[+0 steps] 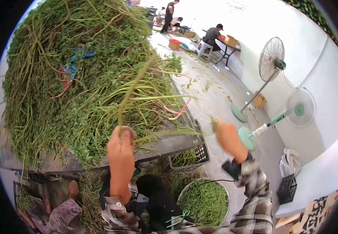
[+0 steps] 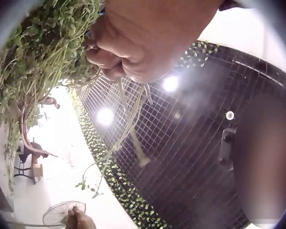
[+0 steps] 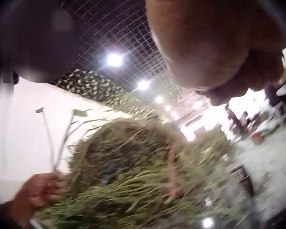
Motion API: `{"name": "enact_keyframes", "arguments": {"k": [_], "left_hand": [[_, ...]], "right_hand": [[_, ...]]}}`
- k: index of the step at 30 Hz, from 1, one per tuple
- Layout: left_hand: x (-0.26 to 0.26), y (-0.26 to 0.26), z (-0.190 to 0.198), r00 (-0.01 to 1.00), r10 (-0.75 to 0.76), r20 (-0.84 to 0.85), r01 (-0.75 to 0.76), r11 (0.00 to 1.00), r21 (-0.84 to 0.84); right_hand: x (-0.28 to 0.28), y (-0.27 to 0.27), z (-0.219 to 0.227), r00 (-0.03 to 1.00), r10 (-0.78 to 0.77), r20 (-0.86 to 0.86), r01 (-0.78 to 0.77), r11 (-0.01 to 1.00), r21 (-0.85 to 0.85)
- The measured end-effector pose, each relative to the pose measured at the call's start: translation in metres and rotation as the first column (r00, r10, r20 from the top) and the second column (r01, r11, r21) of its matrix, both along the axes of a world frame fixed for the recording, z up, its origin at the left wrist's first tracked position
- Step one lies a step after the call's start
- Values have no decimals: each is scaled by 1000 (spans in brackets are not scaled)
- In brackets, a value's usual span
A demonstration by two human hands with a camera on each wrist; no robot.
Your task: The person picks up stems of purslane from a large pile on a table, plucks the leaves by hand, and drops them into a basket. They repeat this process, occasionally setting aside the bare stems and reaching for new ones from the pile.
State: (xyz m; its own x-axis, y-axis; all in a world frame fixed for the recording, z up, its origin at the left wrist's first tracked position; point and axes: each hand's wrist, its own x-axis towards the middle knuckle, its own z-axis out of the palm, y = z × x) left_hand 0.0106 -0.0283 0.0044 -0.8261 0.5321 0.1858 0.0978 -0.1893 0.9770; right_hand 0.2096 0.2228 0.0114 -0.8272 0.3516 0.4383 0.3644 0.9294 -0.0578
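Note:
A tall heap of leafy green stems [image 1: 110,58] covers the dark table [image 1: 165,146] before me. At the table's near edge my left hand [image 1: 121,160] pinches long plant stems [image 1: 132,87] between thumb and fingers. One stem points up over the heap and another runs off to the right; the left wrist view shows stems [image 2: 128,119] hanging past the curled fingers. Out to the right, beyond the table's corner, my right hand [image 1: 231,140] is blurred, its fingers curled round a small green sprig [image 1: 214,124]. Its fingertips are largely hidden in the right wrist view.
Below the right arm stands a round basin [image 1: 227,202] full of green sprigs. A black crate [image 1: 204,154] sits under the table corner. Two standing fans [image 1: 272,58] are at the right. Another person's legs [image 1: 60,214] show lower left; several people work farther back.

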Motion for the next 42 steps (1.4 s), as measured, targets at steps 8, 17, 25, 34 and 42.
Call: {"name": "enact_keyframes", "arguments": {"k": [8, 17, 25, 34, 42], "left_hand": [[1, 2, -1, 999, -13, 34, 11, 999, 44], [4, 5, -4, 998, -39, 43, 39, 999, 9], [0, 1, -3, 998, -63, 24, 62, 997, 48], [3, 5, -8, 989, -105, -100, 100, 994, -53], [5, 2, -1, 994, -88, -60, 81, 991, -104]], "right_hand": [[31, 15, 59, 782, -395, -482, -314, 417, -853], [-41, -53, 79, 991, -48, -127, -2, 931, -366], [-74, -5, 39, 990, 15, -141, -55, 956, -289], [-41, 66, 23, 948, -289, -131, 299, 952, 67], [21, 128, 35, 726, -487, -486, -339, 363, -868]]}}
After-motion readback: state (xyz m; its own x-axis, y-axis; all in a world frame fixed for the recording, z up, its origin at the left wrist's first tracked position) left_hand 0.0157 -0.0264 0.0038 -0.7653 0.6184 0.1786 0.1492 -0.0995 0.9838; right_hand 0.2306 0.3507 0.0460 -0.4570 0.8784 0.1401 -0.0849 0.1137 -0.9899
